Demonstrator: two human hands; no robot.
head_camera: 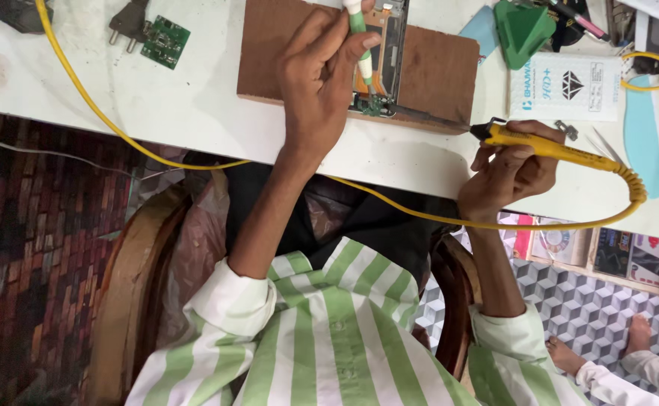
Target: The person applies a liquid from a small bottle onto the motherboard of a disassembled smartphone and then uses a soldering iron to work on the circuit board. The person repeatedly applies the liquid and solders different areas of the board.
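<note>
An opened phone [387, 45] with its insides showing lies on a brown wooden board [438, 71] on the white table [194, 105]. My left hand [316, 83] holds a thin green and white tool [359, 34] upright, its lower end down on the phone's near end. My right hand [506, 173] grips a yellow soldering iron [562, 150] at the table's near edge. The iron's dark tip [420, 116] reaches left across the board to the phone's near end.
The iron's yellow cable [89, 98] runs over the table and loops under my arms. A small green circuit board [166, 41] and a plug [128, 22] lie far left. A white box [566, 86], a green triangular holder [523, 30] and tweezers [607, 146] lie right. Another person's feet [570, 353] show at lower right.
</note>
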